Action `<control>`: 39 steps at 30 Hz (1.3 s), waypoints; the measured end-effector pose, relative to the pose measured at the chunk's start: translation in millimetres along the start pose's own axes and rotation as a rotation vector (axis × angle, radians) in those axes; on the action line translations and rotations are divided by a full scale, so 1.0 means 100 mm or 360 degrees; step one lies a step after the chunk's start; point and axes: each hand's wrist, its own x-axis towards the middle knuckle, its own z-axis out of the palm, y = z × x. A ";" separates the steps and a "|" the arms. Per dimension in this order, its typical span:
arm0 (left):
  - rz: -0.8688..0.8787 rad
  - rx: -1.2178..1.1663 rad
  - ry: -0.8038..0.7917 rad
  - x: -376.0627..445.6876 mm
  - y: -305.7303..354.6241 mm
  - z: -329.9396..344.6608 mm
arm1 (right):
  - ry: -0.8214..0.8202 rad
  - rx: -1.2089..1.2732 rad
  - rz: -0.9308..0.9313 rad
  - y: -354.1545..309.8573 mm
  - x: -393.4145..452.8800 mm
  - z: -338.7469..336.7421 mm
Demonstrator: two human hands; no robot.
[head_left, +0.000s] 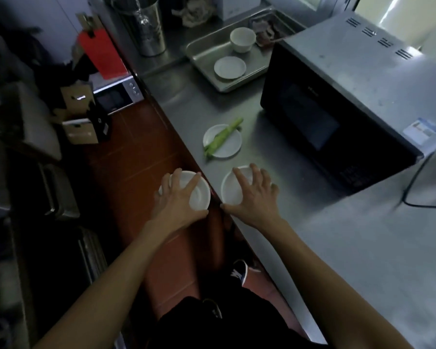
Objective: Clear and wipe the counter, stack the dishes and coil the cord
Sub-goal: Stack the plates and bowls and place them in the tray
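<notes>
My left hand (178, 200) grips a white bowl (199, 195) from above, holding it out past the counter's front edge over the red floor. My right hand (253, 197) is spread over a second white bowl (230, 191) that sits on the steel counter (337, 248), fingers curled round its rim. Further back a white plate (225, 144) carries a green vegetable stalk (222, 137). A black cord (413, 182) runs from the microwave across the counter at the right.
A black microwave (337, 96) stands on the counter to the right. Behind it a steel tray (212, 61) holds a white saucer (229, 67) and a white cup (242, 39). A steel canister (146, 28) stands at the back. Boxes and a small oven crowd the left side.
</notes>
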 end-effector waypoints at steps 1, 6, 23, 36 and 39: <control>-0.0024 -0.0001 -0.0006 0.06 -0.02 -0.03 | -0.0018 0.0000 -0.0015 -0.02 0.08 -0.02; -0.0092 -0.0054 0.0002 0.30 -0.16 -0.15 | -0.0019 -0.0030 -0.0080 -0.15 0.45 -0.07; 0.0091 -0.0161 0.0023 1.87 -1.51 -0.64 | -0.0023 -0.0151 0.0064 -1.21 1.99 -0.11; 0.0301 -0.0139 -0.0022 2.94 -1.99 -0.99 | 0.0040 -0.0007 0.0341 -1.63 2.80 -0.19; 0.0372 -0.0098 -0.0036 3.25 -1.91 -1.03 | 0.0069 0.0099 0.0402 -1.56 3.02 -0.20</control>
